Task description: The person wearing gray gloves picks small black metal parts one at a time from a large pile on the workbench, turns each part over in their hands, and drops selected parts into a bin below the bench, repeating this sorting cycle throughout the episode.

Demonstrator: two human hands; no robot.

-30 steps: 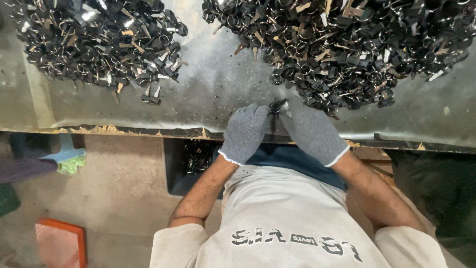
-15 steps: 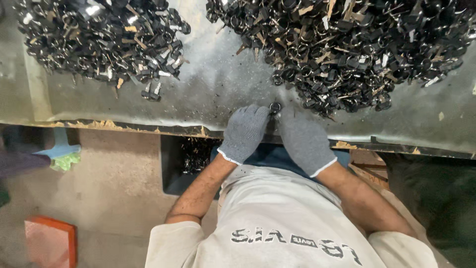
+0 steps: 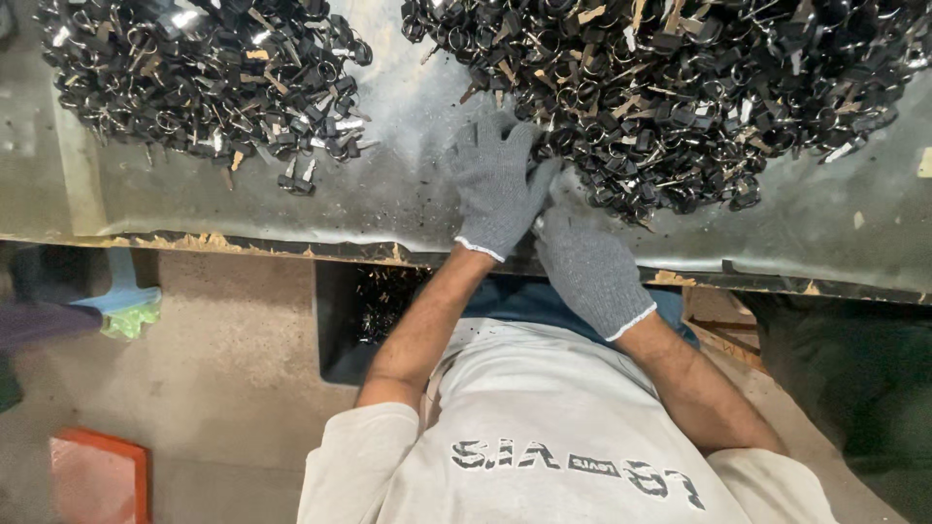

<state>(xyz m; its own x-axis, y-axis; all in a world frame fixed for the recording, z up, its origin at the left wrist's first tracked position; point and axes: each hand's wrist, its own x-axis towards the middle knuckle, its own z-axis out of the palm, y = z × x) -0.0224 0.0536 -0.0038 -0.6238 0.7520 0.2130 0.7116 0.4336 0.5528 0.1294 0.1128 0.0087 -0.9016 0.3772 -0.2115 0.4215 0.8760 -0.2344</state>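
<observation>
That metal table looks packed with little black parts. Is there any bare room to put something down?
Yes: a bare strip of table runs between the left pile and right pile, widening along the near edge. The right corner is bare too. It is crowded where the left hand and right hand meet the right pile.

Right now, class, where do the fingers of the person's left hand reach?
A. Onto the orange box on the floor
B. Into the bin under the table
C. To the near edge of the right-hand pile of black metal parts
C: the gloved left hand lies flat on the table, its fingers at the edge of the right-hand pile.
</observation>
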